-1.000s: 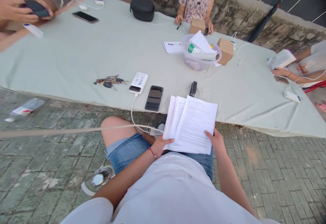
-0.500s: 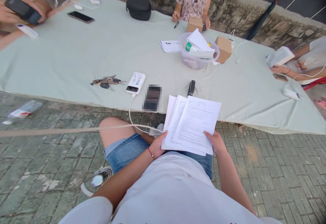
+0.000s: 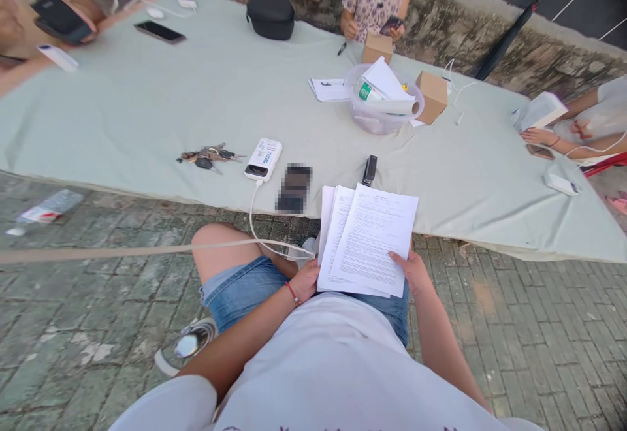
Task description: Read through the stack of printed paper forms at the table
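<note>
A fanned stack of printed papers (image 3: 375, 241) is above my lap, its far end overlapping the table's front edge. My right hand (image 3: 412, 271) grips the stack's right side, thumb on top of the front sheet and fingers hidden underneath. At the left edge, my left hand (image 3: 304, 279) is closed on the sheets; its fingertips are partly hidden behind the paper. Just beyond the papers lies a small black object like a stapler (image 3: 369, 170). To their left are a blurred-out dark phone-like item (image 3: 294, 188) and a white power bank (image 3: 263, 159) with a cable plugged in.
Keys (image 3: 208, 155) lie on the cloth-covered table (image 3: 147, 111). Farther back are a plastic basin (image 3: 377, 121) holding papers and a bottle, cardboard boxes (image 3: 432, 96), a black case (image 3: 270, 14) and a phone (image 3: 160, 32). A white cable (image 3: 251, 219) hangs off the front edge. Other people sit around.
The stack has shifted slightly left, and my left thumb no longer shows on top of it. Across the table, a person's hand has raised a phone. At the left, another person's dark device has moved.
</note>
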A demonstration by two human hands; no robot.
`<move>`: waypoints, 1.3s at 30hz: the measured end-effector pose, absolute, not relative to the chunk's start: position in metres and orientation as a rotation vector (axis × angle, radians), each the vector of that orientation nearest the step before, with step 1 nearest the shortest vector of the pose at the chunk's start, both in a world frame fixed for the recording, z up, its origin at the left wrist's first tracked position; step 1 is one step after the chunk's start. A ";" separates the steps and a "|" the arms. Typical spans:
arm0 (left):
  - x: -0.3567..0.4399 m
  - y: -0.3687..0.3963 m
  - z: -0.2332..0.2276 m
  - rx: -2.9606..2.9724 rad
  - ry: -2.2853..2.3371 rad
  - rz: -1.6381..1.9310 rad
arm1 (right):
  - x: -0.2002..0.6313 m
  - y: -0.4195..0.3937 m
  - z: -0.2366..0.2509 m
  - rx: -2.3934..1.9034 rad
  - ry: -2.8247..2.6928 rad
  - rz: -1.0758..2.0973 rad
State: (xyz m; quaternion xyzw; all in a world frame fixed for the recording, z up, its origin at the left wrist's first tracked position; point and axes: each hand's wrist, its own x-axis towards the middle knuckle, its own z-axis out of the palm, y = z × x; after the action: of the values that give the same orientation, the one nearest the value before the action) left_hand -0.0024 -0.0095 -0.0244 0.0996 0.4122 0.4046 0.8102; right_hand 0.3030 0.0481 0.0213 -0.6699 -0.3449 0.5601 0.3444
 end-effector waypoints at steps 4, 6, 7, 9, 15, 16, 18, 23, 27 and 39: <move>-0.001 -0.010 -0.026 0.227 0.932 0.875 | 0.310 0.052 0.016 -1.800 -0.937 1.333; -0.002 -0.010 -0.028 0.207 0.933 0.890 | 0.320 0.054 0.017 -1.812 -0.918 1.274; -0.003 -0.010 -0.028 0.194 0.931 0.895 | 0.326 0.055 0.018 -1.818 -0.895 1.239; -0.004 -0.010 -0.029 0.173 0.925 0.897 | 0.340 0.056 0.021 -1.832 -0.830 1.164; -0.004 -0.009 -0.027 0.157 0.911 0.891 | 0.368 0.052 0.031 -1.794 -0.727 1.081; -0.004 -0.009 -0.027 0.160 0.911 0.885 | 0.368 0.051 0.032 -1.784 -0.727 1.090; -0.004 -0.009 -0.025 0.160 0.900 0.867 | 0.362 0.049 0.032 -1.772 -0.742 1.124; -0.004 -0.010 -0.020 0.113 0.852 0.855 | 0.331 0.049 0.028 -1.739 -0.808 1.217; -0.004 -0.011 -0.019 0.168 0.874 0.857 | 0.312 0.052 0.025 -1.726 -0.906 1.264; -0.005 -0.010 -0.022 0.197 0.974 0.856 | 0.348 0.048 0.037 -1.809 -0.858 1.095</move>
State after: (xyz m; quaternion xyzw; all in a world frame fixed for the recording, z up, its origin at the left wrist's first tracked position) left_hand -0.0048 -0.0097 -0.0220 0.0918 0.4526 0.3981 0.7926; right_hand 0.3484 0.0481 0.0366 -0.7207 -0.3417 0.4363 0.4164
